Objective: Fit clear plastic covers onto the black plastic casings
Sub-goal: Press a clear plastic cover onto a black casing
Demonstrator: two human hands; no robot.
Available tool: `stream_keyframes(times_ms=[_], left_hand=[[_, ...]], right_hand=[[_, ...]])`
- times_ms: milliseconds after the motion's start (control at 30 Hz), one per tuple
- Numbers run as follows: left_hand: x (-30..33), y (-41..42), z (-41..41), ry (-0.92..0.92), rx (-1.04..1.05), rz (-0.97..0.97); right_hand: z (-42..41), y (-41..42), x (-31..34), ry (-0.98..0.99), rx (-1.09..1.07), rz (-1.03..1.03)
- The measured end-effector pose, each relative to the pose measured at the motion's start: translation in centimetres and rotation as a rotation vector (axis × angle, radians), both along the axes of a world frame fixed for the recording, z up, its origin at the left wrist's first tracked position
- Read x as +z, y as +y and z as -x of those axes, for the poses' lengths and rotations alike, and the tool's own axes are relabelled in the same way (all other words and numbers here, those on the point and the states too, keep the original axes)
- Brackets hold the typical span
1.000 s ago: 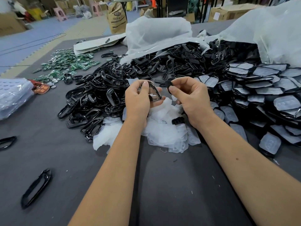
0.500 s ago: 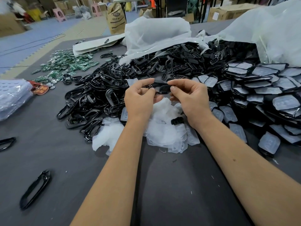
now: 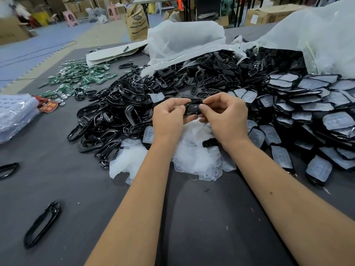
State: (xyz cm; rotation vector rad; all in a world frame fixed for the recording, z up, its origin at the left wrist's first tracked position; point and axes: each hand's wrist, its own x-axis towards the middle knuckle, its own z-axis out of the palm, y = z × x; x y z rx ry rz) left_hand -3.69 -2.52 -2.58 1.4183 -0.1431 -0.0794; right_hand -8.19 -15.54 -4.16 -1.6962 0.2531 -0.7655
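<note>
Both my hands hold one black plastic casing above the table's middle. My left hand grips its left end with curled fingers. From the right, my right hand pinches it, thumb pressed on its top face. Whether a clear cover sits on it I cannot tell. Below my hands lies a heap of clear plastic covers. A pile of black casing frames spreads to the left. At the right lie several casings with covers fitted.
Green circuit boards lie at the far left. White plastic bags spill black parts at the back. Two loose black frames rest on the grey table near me, and a wrapped bundle sits at the left edge.
The right hand brought its small black piece over to the casing in the left hand. Both hands have closed together and now press on the same casing.
</note>
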Motion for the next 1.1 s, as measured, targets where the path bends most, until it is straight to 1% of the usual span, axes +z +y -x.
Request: stream_keyframes(times_ms=[133,267,433,567,633,700,767,933,1100], left_hand=[[-0.21,-0.03,-0.12,-0.015,0.005,-0.018],[-0.34,0.08,-0.14,-0.034,-0.006,-0.023],[-0.47,0.30,0.09,-0.114,-0.014,-0.110],[-0.29,0.33,0.18,-0.100,-0.020,-0.060],[-0.15,0.49,0.08,-0.081,-0.035,-0.008],[-0.11,0.69,0.03,-0.057,-0.061,0.046],[-0.02,0.78,0.06,-0.040,-0.089,0.080],[-0.06,0.83,0.22,-0.033,-0.103,0.103],[-0.22,0.86,0.16,-0.077,-0.072,0.049]], right_hand=[[0.01,0.14,-0.02,0.007,-0.016,0.065],[0.06,0.13,0.11,0.010,-0.028,0.074],[0.29,0.35,0.29,-0.014,-0.081,0.180],[0.23,0.29,0.29,-0.013,-0.139,0.230],[0.10,0.03,0.25,0.020,-0.110,0.151],[-0.01,-0.17,0.17,0.036,0.012,0.001],[-0.11,-0.33,0.08,0.031,0.071,-0.057],[-0.29,-0.30,-0.15,0.056,0.040,-0.037],[-0.22,-0.22,0.09,0.060,0.019,0.080]])
